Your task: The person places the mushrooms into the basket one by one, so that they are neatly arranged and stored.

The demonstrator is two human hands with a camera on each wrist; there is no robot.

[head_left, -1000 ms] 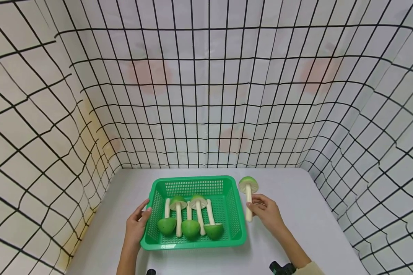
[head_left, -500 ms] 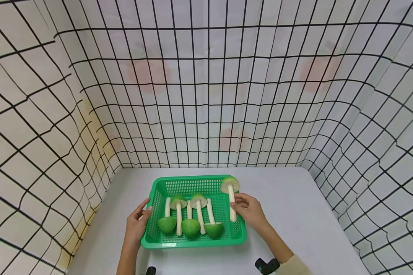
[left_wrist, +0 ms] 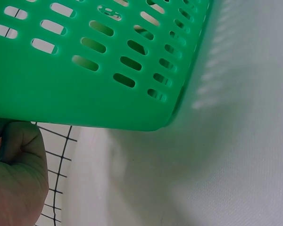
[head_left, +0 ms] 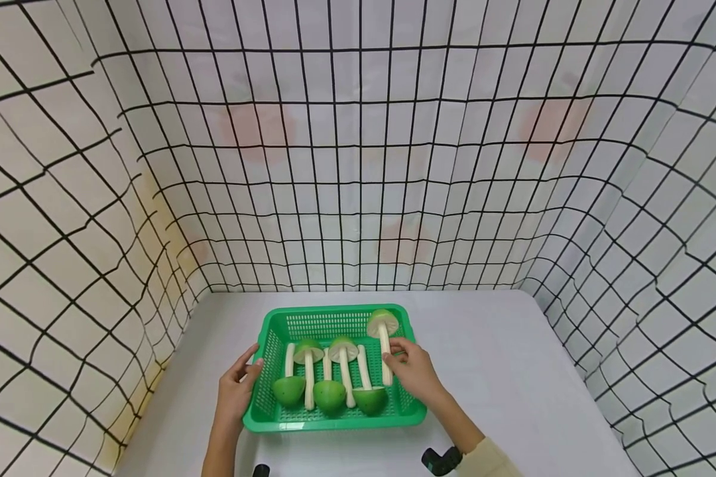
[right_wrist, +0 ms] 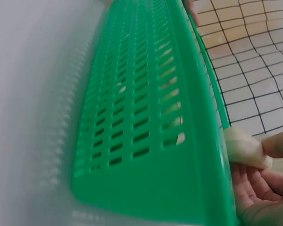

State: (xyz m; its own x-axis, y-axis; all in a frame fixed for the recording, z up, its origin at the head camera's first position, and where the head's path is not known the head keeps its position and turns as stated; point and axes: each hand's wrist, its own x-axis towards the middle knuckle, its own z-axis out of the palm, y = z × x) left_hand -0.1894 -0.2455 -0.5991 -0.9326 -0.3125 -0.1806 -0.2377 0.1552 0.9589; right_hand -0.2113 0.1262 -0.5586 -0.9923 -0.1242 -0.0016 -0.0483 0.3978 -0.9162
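A green slotted basket point(head_left: 286, 424) sits on the white table and holds several toy mushrooms with green caps and cream stems, laid side by side point(head_left: 329, 392). My right hand point(head_left: 410, 368) grips the stem of another toy mushroom point(head_left: 384, 334) over the basket's right side, cap pointing away from me. In the right wrist view the cream stem point(right_wrist: 243, 148) shows between my fingers beside the basket wall point(right_wrist: 141, 122). My left hand point(head_left: 238, 387) holds the basket's left rim; the left wrist view shows a finger point(left_wrist: 16, 174) under the basket's edge point(left_wrist: 85, 89).
White sheets with a black grid point(head_left: 358, 165) wall in the table point(head_left: 513, 371) on three sides. Bare table surface lies to the right of the basket and behind it. Two dark wrist-camera mounts point(head_left: 440, 459) show at the bottom edge.
My right hand has carried the mushroom leftward from the table beside the basket to over the basket's right part. The left hand has stayed on the rim.
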